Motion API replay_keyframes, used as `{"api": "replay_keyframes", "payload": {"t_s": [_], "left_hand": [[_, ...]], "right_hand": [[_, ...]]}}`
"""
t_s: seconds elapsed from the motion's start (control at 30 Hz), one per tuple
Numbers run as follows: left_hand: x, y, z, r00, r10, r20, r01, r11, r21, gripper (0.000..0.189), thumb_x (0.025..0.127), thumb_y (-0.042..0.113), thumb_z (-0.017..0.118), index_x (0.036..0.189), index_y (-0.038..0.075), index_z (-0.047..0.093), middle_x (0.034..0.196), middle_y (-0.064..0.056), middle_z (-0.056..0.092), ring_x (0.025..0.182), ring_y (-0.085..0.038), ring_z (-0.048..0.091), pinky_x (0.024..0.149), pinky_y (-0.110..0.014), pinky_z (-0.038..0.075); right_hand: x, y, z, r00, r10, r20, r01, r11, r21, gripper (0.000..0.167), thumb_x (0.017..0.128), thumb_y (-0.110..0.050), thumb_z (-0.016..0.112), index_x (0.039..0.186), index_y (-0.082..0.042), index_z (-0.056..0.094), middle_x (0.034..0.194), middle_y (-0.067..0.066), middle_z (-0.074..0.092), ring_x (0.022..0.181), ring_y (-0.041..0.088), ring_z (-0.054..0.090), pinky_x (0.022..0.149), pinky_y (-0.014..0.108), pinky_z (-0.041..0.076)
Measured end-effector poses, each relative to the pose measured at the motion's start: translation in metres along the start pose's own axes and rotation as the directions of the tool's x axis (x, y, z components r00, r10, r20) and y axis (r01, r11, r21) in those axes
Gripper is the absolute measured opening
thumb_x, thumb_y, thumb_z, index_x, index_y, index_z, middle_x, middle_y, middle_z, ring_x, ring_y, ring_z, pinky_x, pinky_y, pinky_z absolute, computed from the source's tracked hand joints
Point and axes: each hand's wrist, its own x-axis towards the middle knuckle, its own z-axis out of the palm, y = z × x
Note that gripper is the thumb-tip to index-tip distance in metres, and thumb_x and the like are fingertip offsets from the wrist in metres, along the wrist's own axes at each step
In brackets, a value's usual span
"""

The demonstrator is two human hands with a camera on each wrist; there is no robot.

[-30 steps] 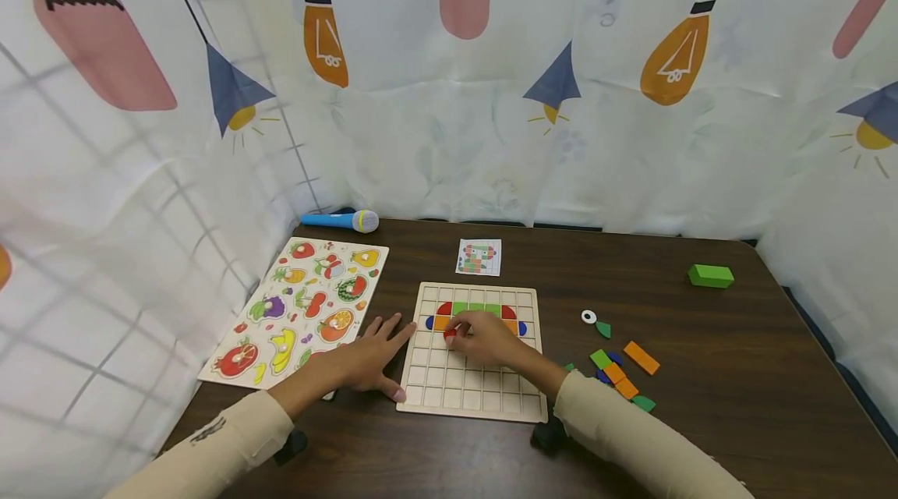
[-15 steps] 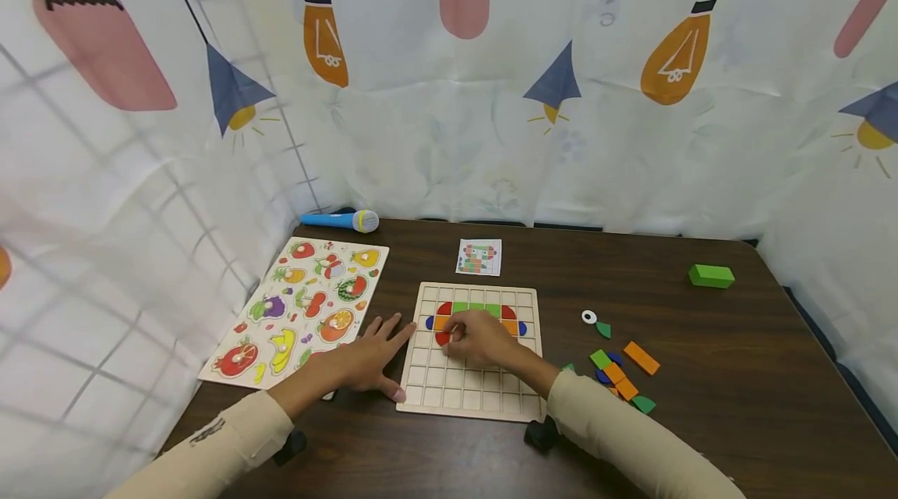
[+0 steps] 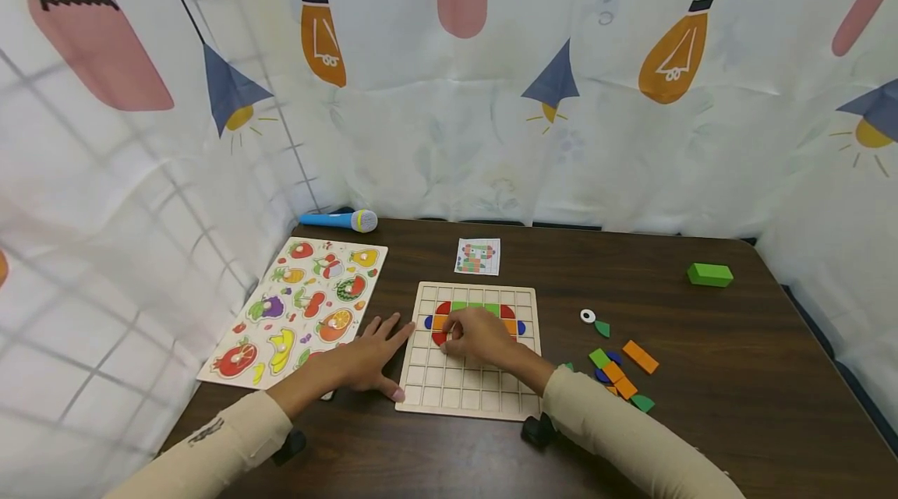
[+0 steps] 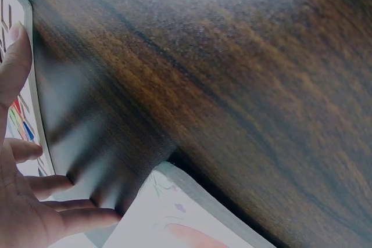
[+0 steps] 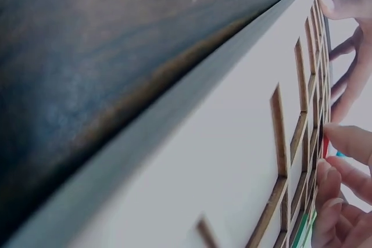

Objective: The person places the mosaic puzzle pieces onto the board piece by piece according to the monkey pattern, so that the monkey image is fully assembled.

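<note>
Since earlier, shifting red piece (image 3: 438,337) leftward on grid board (image 3: 463,391); pinching with right fingers (image 3: 454,320); spreading left fingers (image 3: 402,335); apparently seating, next needing release.

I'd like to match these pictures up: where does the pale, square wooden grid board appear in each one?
Head: the pale, square wooden grid board lies in the lower middle.
Left wrist: only part of it shows, along the left edge.
Right wrist: seen close and slanted, from bottom left to upper right.
Shared landmark: the person's bare left hand, its thumb at the board's edge.
</note>
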Motion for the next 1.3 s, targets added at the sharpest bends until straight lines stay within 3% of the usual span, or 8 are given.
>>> {"api": "replay_keyframes", "payload": {"t_s": [0.83,1.07,1.2,1.3], "left_hand": [[0.0,0.0,0.0,1.0,0.001,0.003,-0.001,1.0,0.002,0.11,0.075,0.053,0.083,0.16,0.016,0.024,0.166,-0.022,0.015,0.15,-0.053,0.015,0.111,-0.066,0.033],[0.001,0.002,0.0,1.0,0.006,0.008,-0.006,1.0,-0.012,0.11,0.076,0.051,0.083,0.161,0.015,0.023,0.166,-0.022,0.013,0.15,-0.053,0.013,0.111,-0.066,0.032],[0.001,0.002,-0.001,1.0,0.005,0.008,-0.005,1.0,-0.006,0.11,0.075,0.051,0.083,0.16,0.015,0.023,0.166,-0.023,0.014,0.15,-0.054,0.014,0.111,-0.066,0.032],[0.0,0.003,-0.002,1.0,0.002,0.01,-0.002,1.0,0.001,0.111,0.074,0.052,0.084,0.16,0.014,0.024,0.166,-0.023,0.014,0.149,-0.054,0.014,0.11,-0.067,0.032]], "right_hand": [[-0.003,0.001,-0.009,1.0,0.015,0.01,-0.015,1.0,-0.021,0.017,0.085,-0.025,0.08,0.096,-0.013,0.075,0.073,-0.008,0.061,0.066,0.008,0.053,0.059,0.024,0.044],[-0.026,0.023,-0.035,0.997,-0.071,0.008,0.071,0.997,-0.009,0.011,0.092,-0.03,0.073,0.097,-0.02,0.074,0.08,-0.012,0.063,0.07,0.006,0.053,0.064,0.026,0.045],[-0.044,0.046,-0.059,0.991,-0.137,0.007,0.137,0.99,0.044,0.013,0.095,-0.026,0.07,0.101,-0.016,0.074,0.083,-0.009,0.065,0.065,0.006,0.052,0.06,0.025,0.045],[-0.06,0.066,-0.077,0.99,-0.14,-0.002,0.14,0.988,0.066,0.016,0.097,-0.025,0.069,0.105,-0.012,0.074,0.086,-0.007,0.066,0.063,0.007,0.051,0.057,0.023,0.045]]}}
